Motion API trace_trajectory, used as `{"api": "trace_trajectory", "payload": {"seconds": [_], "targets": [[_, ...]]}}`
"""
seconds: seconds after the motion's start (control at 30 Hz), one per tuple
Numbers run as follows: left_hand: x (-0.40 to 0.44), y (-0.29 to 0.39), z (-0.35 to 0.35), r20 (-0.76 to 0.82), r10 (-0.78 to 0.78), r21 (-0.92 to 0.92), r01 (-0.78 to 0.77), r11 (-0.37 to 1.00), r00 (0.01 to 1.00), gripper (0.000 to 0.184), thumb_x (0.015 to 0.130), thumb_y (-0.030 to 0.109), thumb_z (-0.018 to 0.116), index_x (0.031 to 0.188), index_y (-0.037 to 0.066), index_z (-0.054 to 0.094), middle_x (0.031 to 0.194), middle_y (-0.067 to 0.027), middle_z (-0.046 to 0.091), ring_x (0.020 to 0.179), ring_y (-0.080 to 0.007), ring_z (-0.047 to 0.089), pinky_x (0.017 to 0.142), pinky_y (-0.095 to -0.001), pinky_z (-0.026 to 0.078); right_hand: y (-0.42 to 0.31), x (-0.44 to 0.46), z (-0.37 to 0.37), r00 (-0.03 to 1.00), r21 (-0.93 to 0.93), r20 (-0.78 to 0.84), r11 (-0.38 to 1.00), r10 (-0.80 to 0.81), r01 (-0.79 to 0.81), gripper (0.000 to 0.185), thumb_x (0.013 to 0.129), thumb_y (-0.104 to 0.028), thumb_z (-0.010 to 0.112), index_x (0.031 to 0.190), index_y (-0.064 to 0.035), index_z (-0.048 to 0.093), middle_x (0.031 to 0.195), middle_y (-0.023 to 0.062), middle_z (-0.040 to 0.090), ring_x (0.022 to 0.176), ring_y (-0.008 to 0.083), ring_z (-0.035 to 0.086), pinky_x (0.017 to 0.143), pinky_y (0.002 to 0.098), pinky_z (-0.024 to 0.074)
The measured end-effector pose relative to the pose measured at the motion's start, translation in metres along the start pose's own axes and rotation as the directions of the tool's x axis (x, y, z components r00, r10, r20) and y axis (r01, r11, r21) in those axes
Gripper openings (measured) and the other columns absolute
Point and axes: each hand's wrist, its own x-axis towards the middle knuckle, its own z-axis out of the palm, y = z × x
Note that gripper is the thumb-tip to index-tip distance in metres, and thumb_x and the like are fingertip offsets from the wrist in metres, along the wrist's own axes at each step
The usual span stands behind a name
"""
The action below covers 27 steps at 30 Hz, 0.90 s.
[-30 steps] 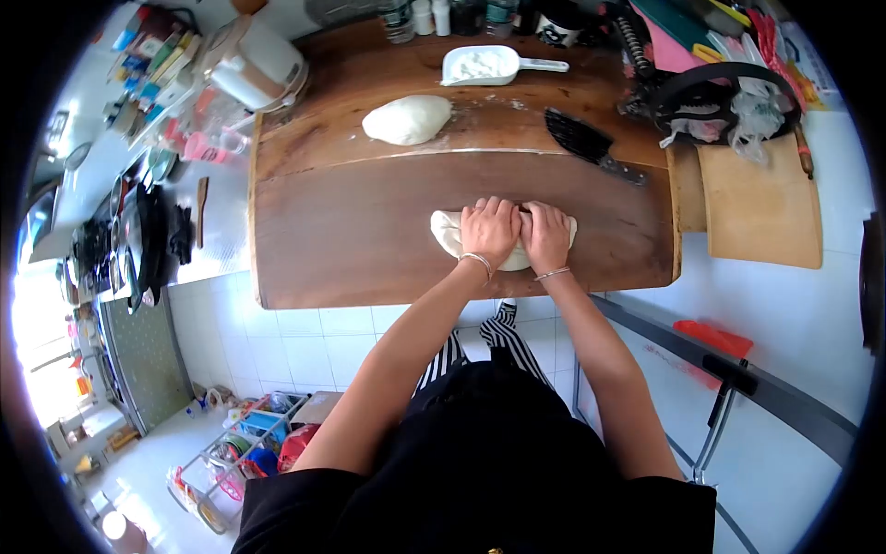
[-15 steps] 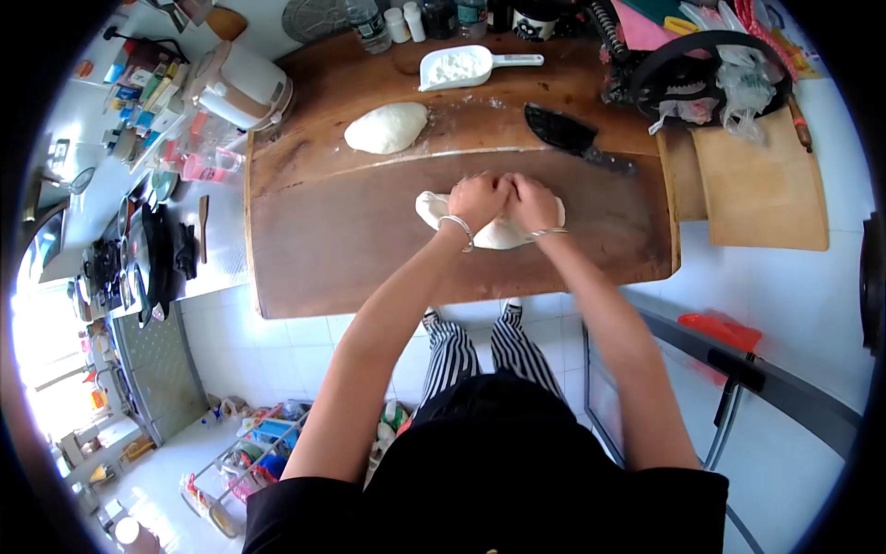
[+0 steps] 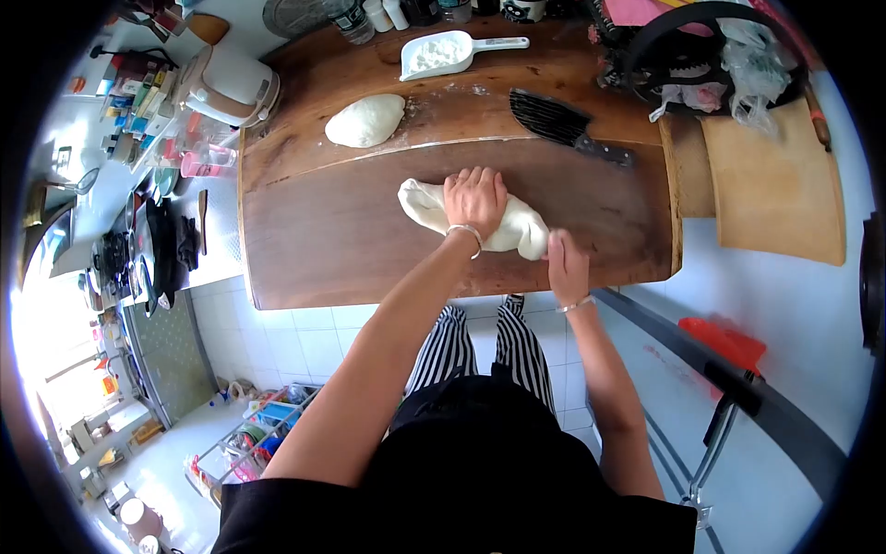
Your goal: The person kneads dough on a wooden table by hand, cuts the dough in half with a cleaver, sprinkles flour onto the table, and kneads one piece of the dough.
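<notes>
An elongated piece of white dough lies on the wooden table. My left hand rests on the middle of it, palm down, fingers stretched over the top. At the dough's right end is my right hand, its fingers pressed together and touching that end; the fingertips are partly hidden. Behind them, on the table's rear part, a rounded lump of dough sits at the left. A white scoop holds white flour, and a black-bladed cleaver lies at the right.
Bottles and jars stand along the back edge. A black wheel-shaped frame with plastic bags is at the back right, near a wooden board. A white appliance stands left of the table. A metal-framed rack is below.
My hands, together on the dough before, are now apart: the left lies flat on its middle, the right has moved right to its end. The dough looks longer and slants down rightward. The view has shifted slightly.
</notes>
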Motion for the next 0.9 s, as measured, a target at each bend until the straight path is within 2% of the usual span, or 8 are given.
{"api": "trace_trajectory", "payload": {"seconds": [0.13, 0.23, 0.37, 0.47, 0.57, 0.67, 0.87, 0.9], "targets": [[0.007, -0.01, 0.007, 0.02, -0.028, -0.063, 0.03, 0.998, 0.999, 0.02, 0.091, 0.023, 0.052, 0.086, 0.007, 0.063, 0.087, -0.0088, 0.067, 0.085, -0.0255, 0.061, 0.081, -0.0398, 0.043, -0.027, 0.039, 0.006, 0.947, -0.425, 0.136, 0.847, -0.29, 0.32, 0.02, 0.092, -0.024, 0.058, 0.085, -0.0052, 0.059, 0.074, 0.0114, 0.063, 0.066, 0.0313, 0.062, 0.06, 0.0403, 0.0486], [0.013, -0.027, -0.007, 0.257, -0.43, -0.907, 0.37, 0.2, 0.865, 0.026, 0.099, 0.022, 0.05, 0.105, 0.001, 0.063, 0.092, -0.0064, 0.069, 0.09, -0.0181, 0.063, 0.084, -0.0333, 0.048, -0.048, 0.06, 0.025, 0.862, -0.655, 0.262, 0.576, -0.433, 0.489, 0.021, 0.085, -0.027, 0.064, 0.09, -0.0074, 0.061, 0.093, 0.0105, 0.066, 0.085, 0.0288, 0.063, 0.07, 0.0419, 0.0485], [-0.004, -0.107, -0.073, -0.145, -0.226, -0.447, 0.14, 0.884, 0.963, 0.018, 0.095, 0.012, 0.058, 0.107, -0.001, 0.064, 0.095, -0.0105, 0.069, 0.086, -0.0166, 0.067, 0.077, -0.0326, 0.053, -0.056, 0.065, 0.079, 0.82, -0.646, 0.145, 0.574, -0.554, 0.503, 0.04, 0.084, -0.033, 0.063, 0.114, -0.0069, 0.062, 0.128, 0.0136, 0.056, 0.124, 0.0298, 0.047, 0.1, 0.0518, 0.0376], [-0.019, -0.158, -0.067, 0.316, -0.551, -0.396, 0.635, 0.663, 0.772, 0.036, 0.09, 0.029, 0.067, 0.106, -0.003, 0.064, 0.099, -0.0141, 0.069, 0.085, -0.0206, 0.067, 0.074, -0.0312, 0.053, -0.055, 0.056, 0.112, 0.842, -0.734, 0.255, 0.471, -0.476, 0.489, 0.043, 0.086, -0.035, 0.06, 0.118, -0.0063, 0.061, 0.128, 0.014, 0.057, 0.126, 0.0305, 0.047, 0.104, 0.0503, 0.0355], [-0.018, -0.14, -0.07, 0.493, -0.41, -0.263, 0.581, 0.77, 0.767, 0.049, 0.085, 0.039, 0.072, 0.109, -0.002, 0.063, 0.095, -0.0148, 0.068, 0.079, -0.0214, 0.065, 0.07, -0.032, 0.052, -0.05, 0.078, 0.123, 0.856, -0.752, 0.214, 0.48, -0.471, 0.453, 0.03, 0.088, -0.034, 0.058, 0.107, -0.0108, 0.064, 0.108, 0.0075, 0.064, 0.109, 0.0276, 0.056, 0.094, 0.0479, 0.0407], [-0.028, -0.117, -0.065, 0.123, -0.346, -0.2, 0.365, 0.909, 0.93, 0.051, 0.08, 0.036, 0.077, 0.11, -0.001, 0.06, 0.087, -0.0128, 0.064, 0.071, -0.0208, 0.06, 0.067, -0.033, 0.05, -0.045, 0.108, 0.123, 0.867, -0.746, 0.206, 0.502, -0.453, 0.439, 0.018, 0.09, -0.031, 0.056, 0.089, -0.0151, 0.064, 0.089, 0.0026, 0.066, 0.091, 0.025, 0.059, 0.08, 0.046, 0.0438], [-0.044, -0.115, -0.103, 0.32, -0.488, -0.804, 0.505, 0.314, 0.813, 0.036, 0.076, 0.009, 0.079, 0.101, 0.002, 0.054, 0.085, -0.004, 0.061, 0.072, -0.0103, 0.055, 0.061, -0.0259, 0.048, -0.052, 0.115, 0.137, 0.958, -0.859, 0.157, 0.445, -0.241, 0.253, 0.028, 0.095, -0.033, 0.047, 0.085, -0.0141, 0.064, 0.087, 0.0046, 0.068, 0.086, 0.0276, 0.063, 0.076, 0.0497, 0.0455], [-0.052, -0.125, -0.113, 0.227, -0.48, -0.783, 0.452, 0.428, 0.847, 0.034, 0.076, 0.001, 0.077, 0.101, 0.002, 0.054, 0.087, -0.0022, 0.061, 0.074, -0.0076, 0.054, 0.061, -0.0242, 0.047, -0.057, 0.104, 0.146, 0.97, -0.844, 0.183, 0.48, -0.163, 0.24, 0.033, 0.097, -0.036, 0.043, 0.087, -0.0137, 0.065, 0.088, 0.0051, 0.068, 0.088, 0.0275, 0.063, 0.077, 0.0507, 0.0458]]}}
